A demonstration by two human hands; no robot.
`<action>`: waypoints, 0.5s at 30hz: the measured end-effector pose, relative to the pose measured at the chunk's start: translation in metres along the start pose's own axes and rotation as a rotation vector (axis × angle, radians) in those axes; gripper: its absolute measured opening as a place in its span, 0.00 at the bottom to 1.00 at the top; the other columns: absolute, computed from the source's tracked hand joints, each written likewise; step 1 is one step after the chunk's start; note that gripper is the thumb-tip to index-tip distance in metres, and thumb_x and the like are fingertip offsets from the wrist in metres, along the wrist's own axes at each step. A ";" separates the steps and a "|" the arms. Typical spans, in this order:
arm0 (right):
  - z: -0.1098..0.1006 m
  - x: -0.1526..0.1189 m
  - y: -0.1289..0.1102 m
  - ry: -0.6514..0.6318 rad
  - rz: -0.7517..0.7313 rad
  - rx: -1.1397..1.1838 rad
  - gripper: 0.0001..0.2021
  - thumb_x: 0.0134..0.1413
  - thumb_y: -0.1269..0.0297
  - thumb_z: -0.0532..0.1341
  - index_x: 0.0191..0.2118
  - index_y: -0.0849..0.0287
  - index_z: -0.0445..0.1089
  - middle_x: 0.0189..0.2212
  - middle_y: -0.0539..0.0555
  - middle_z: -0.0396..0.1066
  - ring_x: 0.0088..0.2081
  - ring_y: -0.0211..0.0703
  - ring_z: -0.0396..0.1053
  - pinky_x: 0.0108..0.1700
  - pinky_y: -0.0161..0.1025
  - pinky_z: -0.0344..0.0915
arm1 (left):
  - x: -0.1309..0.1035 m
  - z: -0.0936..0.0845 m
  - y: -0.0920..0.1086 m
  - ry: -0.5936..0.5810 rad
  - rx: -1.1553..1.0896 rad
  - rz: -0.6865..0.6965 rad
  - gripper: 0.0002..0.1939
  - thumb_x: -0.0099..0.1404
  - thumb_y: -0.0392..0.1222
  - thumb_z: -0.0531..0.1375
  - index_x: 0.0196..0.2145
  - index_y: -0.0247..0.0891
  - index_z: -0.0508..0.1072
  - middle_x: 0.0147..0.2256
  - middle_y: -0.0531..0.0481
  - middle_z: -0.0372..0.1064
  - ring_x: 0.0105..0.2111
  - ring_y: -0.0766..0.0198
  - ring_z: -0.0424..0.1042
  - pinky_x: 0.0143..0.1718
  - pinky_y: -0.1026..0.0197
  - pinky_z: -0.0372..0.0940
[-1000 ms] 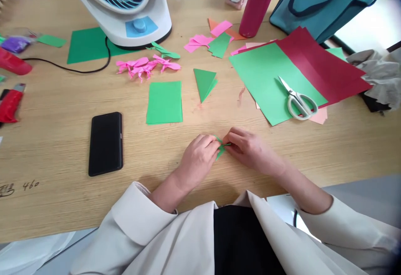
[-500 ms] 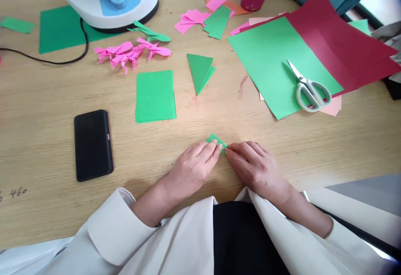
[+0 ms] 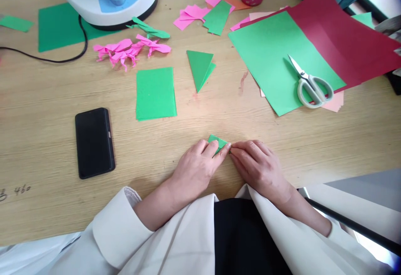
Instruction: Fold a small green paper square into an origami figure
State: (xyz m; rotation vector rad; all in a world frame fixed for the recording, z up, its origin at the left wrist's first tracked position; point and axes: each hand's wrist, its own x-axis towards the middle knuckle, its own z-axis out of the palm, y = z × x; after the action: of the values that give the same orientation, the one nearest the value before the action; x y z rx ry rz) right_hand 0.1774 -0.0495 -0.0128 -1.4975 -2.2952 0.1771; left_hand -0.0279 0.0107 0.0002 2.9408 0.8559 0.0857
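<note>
A small folded piece of green paper (image 3: 218,141) lies on the wooden table between my hands. My left hand (image 3: 199,164) presses it down from the left, thumb and fingers on its surface and right corner. At that same corner, my right hand (image 3: 258,162) pinches the paper's edge with thumb and fingertips; the pinched part is mostly hidden. Beyond my hands lie a stack of green paper squares (image 3: 156,94) and a folded green triangle (image 3: 199,68).
A black phone (image 3: 95,142) lies at the left. White-handled scissors (image 3: 311,85) rest on a large green sheet (image 3: 266,54) over dark red sheets (image 3: 347,41). Farther back are pink folded paper figures (image 3: 131,50), paper scraps (image 3: 191,15) and a white appliance base (image 3: 94,6).
My left thumb has slid right to the paper's corner, beside my right fingertips. More of the folded green paper shows between my left thumb and fingers.
</note>
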 end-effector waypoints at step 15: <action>-0.002 0.011 -0.003 0.044 0.102 0.091 0.04 0.63 0.72 0.59 0.42 0.58 0.69 0.39 0.57 0.74 0.40 0.46 0.69 0.40 0.44 0.66 | 0.000 0.003 -0.013 0.245 -0.386 -0.068 0.10 0.71 0.33 0.55 0.45 0.37 0.75 0.44 0.45 0.73 0.43 0.60 0.71 0.46 0.57 0.69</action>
State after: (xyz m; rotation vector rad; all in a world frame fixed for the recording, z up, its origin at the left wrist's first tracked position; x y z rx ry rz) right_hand 0.1713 -0.0413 -0.0073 -1.5577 -2.1482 0.2700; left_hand -0.0341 0.0213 -0.0043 2.5698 0.8537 0.5510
